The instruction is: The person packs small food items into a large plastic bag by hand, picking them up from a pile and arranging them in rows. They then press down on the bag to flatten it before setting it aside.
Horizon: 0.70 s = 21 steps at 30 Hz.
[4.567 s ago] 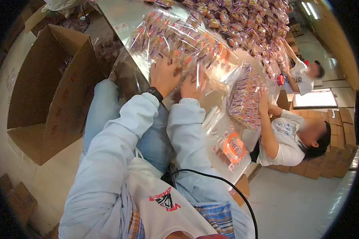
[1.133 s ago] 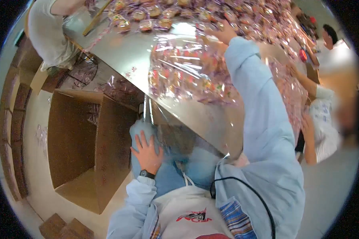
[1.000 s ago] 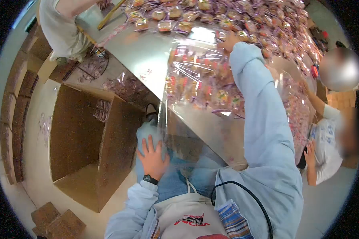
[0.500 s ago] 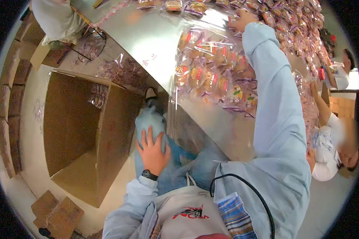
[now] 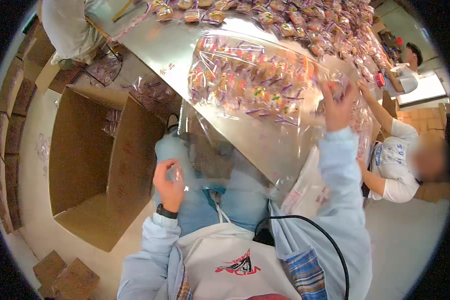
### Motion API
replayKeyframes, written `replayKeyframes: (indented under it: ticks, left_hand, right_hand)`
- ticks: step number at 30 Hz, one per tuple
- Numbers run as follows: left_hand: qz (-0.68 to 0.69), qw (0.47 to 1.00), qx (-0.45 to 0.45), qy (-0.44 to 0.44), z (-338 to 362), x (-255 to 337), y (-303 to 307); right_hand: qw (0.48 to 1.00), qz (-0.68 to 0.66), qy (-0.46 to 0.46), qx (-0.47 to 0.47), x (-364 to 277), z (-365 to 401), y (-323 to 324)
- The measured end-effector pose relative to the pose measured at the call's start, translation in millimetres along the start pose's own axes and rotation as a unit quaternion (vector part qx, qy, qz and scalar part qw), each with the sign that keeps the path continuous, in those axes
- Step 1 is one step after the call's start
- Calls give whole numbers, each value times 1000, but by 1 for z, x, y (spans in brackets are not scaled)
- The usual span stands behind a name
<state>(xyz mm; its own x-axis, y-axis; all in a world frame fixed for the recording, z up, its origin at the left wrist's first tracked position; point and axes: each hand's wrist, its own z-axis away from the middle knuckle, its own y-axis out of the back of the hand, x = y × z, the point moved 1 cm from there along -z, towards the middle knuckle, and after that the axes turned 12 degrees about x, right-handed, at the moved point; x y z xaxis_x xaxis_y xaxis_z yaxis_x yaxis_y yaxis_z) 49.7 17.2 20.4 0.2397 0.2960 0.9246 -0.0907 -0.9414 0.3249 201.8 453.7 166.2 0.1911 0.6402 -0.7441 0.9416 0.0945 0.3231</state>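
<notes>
A large clear plastic bag (image 5: pixel 212 142) lies over the metal table edge, its loose end hanging toward my lap. Rows of individually wrapped pastries (image 5: pixel 240 75) show inside it. My left hand (image 5: pixel 169 186), with a black watch, is raised above my thigh, its fingers curled on the clear film at the bag's loose end. My right hand (image 5: pixel 338 107) is over the table to the right of the bag, fingers around a wrapped pastry (image 5: pixel 339 84). Its wrapper partly hides behind the fingers.
A big open cardboard box (image 5: pixel 117 170) stands on the floor at my left. Many wrapped pastries (image 5: pixel 305 25) are heaped across the metal table (image 5: pixel 160 62). A co-worker (image 5: pixel 397 160) reaches in from the right. Stacked cartons (image 5: pixel 15 125) line the far left.
My left hand has lifted off my thigh and curled onto the bag's film. My right hand has drawn back from the table's far side, now with a wrapped pastry.
</notes>
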Motion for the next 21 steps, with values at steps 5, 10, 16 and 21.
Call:
replayKeyframes:
  ticks: [5, 10, 16, 21]
  left_hand:
    - [42, 983, -6, -178, 9, 93, 11]
    - [71, 943, -267, -185, 34, 177, -3]
    - [-166, 895, -257, -324, 28, 126, -82]
    - [-277, 866, -234, -344, 9, 106, -121]
  right_hand:
    - [944, -73, -201, 250, 67, 107, 62]
    - [895, -185, -297, 276, 49, 160, 48]
    - [897, -198, -261, 296, 34, 168, 14]
    - [815, -318, -375, 307, 41, 185, 8]
